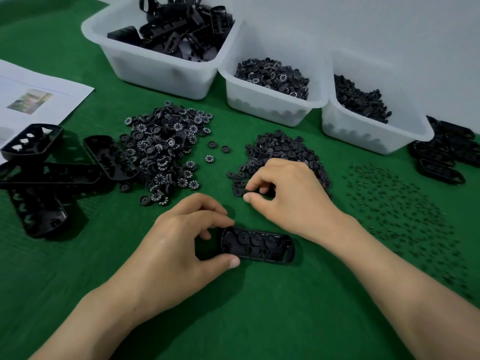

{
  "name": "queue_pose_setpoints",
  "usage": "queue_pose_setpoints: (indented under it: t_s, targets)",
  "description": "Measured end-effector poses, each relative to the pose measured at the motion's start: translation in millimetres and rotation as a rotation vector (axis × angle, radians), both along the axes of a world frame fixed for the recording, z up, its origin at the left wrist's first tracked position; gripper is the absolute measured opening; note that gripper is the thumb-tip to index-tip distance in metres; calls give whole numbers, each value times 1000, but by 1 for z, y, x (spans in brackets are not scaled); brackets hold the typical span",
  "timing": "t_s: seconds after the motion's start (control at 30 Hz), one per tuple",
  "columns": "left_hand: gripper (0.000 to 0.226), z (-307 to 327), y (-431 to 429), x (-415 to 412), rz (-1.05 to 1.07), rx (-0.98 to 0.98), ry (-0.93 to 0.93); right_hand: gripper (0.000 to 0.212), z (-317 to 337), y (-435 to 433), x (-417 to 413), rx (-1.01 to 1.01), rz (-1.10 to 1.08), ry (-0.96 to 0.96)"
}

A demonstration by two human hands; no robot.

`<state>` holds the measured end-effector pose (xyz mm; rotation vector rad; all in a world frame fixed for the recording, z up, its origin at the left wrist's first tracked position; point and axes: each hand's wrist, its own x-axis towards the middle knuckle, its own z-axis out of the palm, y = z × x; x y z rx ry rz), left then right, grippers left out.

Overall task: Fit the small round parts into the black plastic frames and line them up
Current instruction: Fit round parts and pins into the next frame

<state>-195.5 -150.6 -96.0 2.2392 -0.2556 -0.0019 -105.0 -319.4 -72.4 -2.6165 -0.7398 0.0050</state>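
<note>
Partway through. Holding black frame (259,246) near the counter's (259,320) front edge in curled left hand (181,237) fingers, about 3 round parts (257,239) seated; pinching 1 small disc (246,191) beside the pile (280,149) with right hand (285,196) fingers.

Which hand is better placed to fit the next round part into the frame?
Right: the right hand pinches a round part beside the plain pile, while the left hand grips the frame.
</note>
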Motion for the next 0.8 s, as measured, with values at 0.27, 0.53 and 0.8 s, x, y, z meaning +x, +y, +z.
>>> queue_pose_setpoints:
  t_s: [0.27, 0.53, 0.8]
  targets:
    - [37, 0, -1, 0, -12, -17, -16, 11, 4, -20, -37, 86, 273, 45]
    - [37, 0, -2, -1, -10, -24, -27, 8, 2, -22, -40, -38, 374, -165]
    - [40, -1, -1, -1, -12, -12, -12, 18, 15, -10, -11, 8, 130, -7]
